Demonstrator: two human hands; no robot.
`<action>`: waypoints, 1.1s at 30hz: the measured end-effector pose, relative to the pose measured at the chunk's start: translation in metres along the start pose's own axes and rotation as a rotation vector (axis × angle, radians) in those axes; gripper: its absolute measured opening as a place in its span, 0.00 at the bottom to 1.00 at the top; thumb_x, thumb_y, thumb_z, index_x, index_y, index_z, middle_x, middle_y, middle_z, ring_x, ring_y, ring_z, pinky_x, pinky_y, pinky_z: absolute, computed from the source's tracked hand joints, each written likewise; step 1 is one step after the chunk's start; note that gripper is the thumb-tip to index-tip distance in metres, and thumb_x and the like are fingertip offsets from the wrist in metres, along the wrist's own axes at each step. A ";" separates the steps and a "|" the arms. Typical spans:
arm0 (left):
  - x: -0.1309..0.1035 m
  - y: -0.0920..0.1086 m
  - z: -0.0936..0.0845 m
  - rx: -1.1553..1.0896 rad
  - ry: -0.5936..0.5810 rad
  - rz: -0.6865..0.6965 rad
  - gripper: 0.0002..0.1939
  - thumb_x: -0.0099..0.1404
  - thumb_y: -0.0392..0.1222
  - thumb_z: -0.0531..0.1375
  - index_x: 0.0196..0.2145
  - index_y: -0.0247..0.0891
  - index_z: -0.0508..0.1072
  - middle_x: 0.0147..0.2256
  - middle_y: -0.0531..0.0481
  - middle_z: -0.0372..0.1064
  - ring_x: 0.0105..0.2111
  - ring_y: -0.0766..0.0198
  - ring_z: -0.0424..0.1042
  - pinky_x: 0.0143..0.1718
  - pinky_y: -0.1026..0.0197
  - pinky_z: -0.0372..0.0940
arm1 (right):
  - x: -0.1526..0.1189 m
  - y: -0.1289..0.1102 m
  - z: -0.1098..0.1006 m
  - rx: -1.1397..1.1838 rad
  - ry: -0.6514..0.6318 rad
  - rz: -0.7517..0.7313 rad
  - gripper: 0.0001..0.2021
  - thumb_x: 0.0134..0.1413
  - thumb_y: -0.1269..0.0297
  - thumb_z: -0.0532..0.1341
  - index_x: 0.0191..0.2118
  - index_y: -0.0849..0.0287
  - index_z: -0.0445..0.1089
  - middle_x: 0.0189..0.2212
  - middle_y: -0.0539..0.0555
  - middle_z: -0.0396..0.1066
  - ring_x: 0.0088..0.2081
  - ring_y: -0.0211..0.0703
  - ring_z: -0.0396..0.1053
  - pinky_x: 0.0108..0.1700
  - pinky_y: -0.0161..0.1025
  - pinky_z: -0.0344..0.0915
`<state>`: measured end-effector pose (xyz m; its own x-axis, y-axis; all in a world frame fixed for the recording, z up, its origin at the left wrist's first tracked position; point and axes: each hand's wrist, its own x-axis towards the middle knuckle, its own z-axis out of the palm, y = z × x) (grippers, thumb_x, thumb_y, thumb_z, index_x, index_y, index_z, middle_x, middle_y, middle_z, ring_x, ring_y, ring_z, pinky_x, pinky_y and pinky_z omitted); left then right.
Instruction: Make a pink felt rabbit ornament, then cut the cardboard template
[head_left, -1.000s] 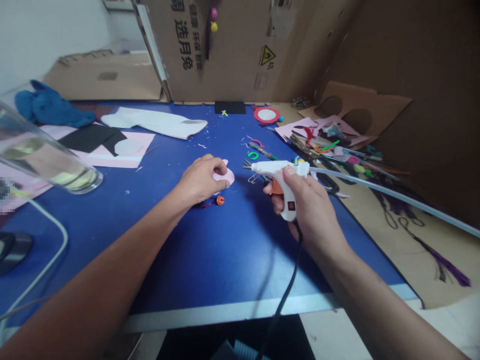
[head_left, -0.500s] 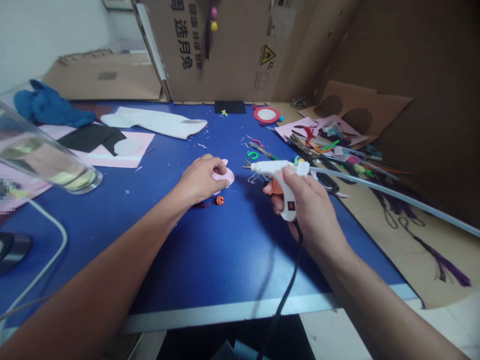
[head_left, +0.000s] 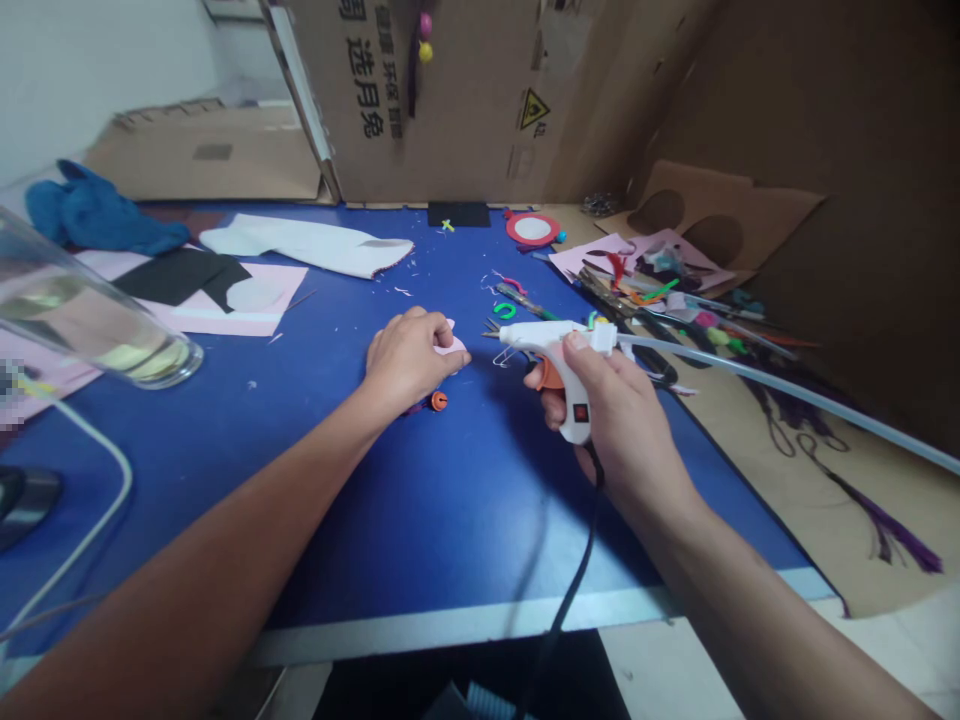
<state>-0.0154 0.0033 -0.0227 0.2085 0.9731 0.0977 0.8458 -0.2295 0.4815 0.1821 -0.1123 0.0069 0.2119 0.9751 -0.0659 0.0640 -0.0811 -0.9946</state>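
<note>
My left hand point(head_left: 409, 352) is closed on a small pink paper piece point(head_left: 450, 346) at the middle of the blue table, thumb and fingers at its edges. Much of the piece is hidden under the hand. Just below lies an orange bead point(head_left: 439, 401) with a dark tassel partly under my wrist. My right hand point(head_left: 611, 400) is wrapped round a white glue gun point(head_left: 555, 336) with an orange trigger. Its nozzle points left, toward my left hand but apart from it. A long clear glue stick point(head_left: 780, 383) runs out of its back.
A glass of pale liquid point(head_left: 161, 355) stands at the left, near pink and black sheets point(head_left: 180, 275). Tools, scraps and tassels point(head_left: 892, 525) lie at the right. Cardboard walls point(head_left: 465, 110) rise behind. The gun's black cord point(head_left: 574, 585) hangs over the front edge.
My left hand has shifted slightly right over the pink piece, and its thumb has moved to the piece's right edge, covering more of it. My right hand holds the glue gun almost still.
</note>
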 end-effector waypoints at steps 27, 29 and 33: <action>-0.007 -0.015 -0.033 -0.361 -0.062 -0.012 0.07 0.61 0.37 0.64 0.38 0.41 0.81 0.36 0.48 0.81 0.37 0.56 0.78 0.41 0.54 0.73 | -0.001 -0.002 0.001 -0.016 -0.039 0.009 0.29 0.67 0.32 0.63 0.34 0.56 0.77 0.19 0.49 0.66 0.17 0.37 0.57 0.16 0.37 0.50; -0.010 -0.013 -0.041 -0.272 -0.073 0.025 0.06 0.60 0.36 0.65 0.35 0.41 0.81 0.36 0.48 0.81 0.37 0.56 0.78 0.42 0.53 0.72 | -0.001 -0.003 0.002 -0.014 -0.057 0.004 0.28 0.65 0.33 0.64 0.33 0.56 0.76 0.19 0.49 0.66 0.17 0.37 0.58 0.17 0.36 0.51; -0.018 -0.010 -0.048 -0.144 -0.131 0.061 0.04 0.59 0.35 0.65 0.30 0.43 0.79 0.34 0.51 0.80 0.34 0.57 0.77 0.41 0.54 0.70 | 0.001 -0.001 0.002 -0.002 -0.070 -0.015 0.27 0.64 0.34 0.66 0.32 0.56 0.76 0.19 0.49 0.66 0.20 0.39 0.61 0.19 0.35 0.54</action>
<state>-0.0512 -0.0114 0.0122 0.3273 0.9447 0.0209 0.7526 -0.2740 0.5987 0.1800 -0.1110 0.0078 0.1425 0.9882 -0.0561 0.0691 -0.0664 -0.9954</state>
